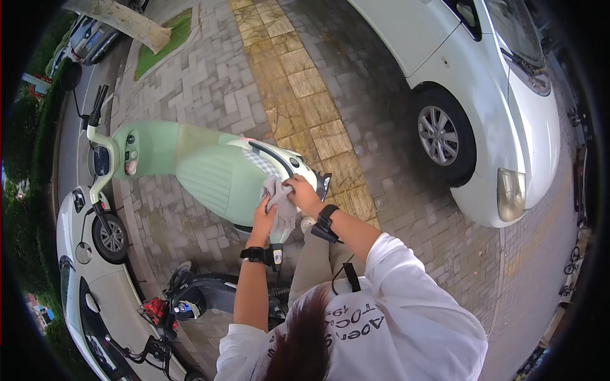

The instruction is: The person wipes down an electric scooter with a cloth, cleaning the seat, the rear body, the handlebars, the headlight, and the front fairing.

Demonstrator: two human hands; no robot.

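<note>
A crumpled light grey cloth [284, 219] is gripped between both of my hands, close to the rear of a pale green scooter [149, 147]. My left hand [264, 214] has its fingers closed on the cloth's left side. On its right upper edge, my right hand [305, 194] pinches the cloth. Just beyond them lies the scooter's ribbed green seat [213, 181], with a checkered strip [259, 162] and a dark rail [272, 156] along the tail. Both wrists wear black bands. Under the left wrist is a small labelled object [277, 253] whose kind I cannot make out.
A white car [473, 95] is parked on the right. Another white car [95, 279] stands at the lower left, behind a dark scooter [197, 295] with red parts. Yellow tactile paving [305, 82] runs through grey bricks [210, 82]. A tree trunk [130, 25] rises at top left.
</note>
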